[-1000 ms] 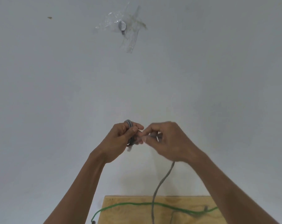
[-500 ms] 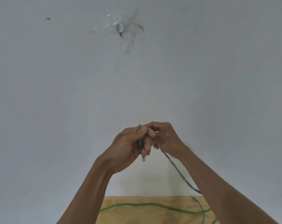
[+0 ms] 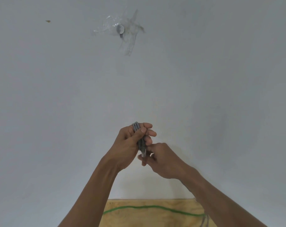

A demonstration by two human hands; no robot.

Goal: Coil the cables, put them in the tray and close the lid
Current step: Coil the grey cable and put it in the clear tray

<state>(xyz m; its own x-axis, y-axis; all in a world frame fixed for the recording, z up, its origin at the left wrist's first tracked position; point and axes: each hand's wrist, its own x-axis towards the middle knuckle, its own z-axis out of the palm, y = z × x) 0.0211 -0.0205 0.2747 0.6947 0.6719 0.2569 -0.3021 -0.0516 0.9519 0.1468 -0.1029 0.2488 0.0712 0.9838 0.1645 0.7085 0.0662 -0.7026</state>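
A grey cable (image 3: 136, 126) is wound in several loops around my left hand (image 3: 130, 143), whose fingers and thumb curl over the bundle; the clear plug end hangs just below it. My right hand (image 3: 162, 159) sits right under the bundle with its fingers curled at the cable's lower end, and what it pinches is mostly hidden. The cable's loose tail (image 3: 205, 220) shows near the bottom edge. A green cable (image 3: 155, 207) lies across the wooden table (image 3: 139, 217). No tray is in view.
A white wall (image 3: 221, 95) fills most of the view. A small metal hook under crumpled clear tape (image 3: 121, 30) is stuck high on the wall. The table's far edge meets the wall at the bottom.
My left hand has risen and turned with more grey loops on it. My right hand dropped from beside the left hand to just below the bundle, pulling the tail down.
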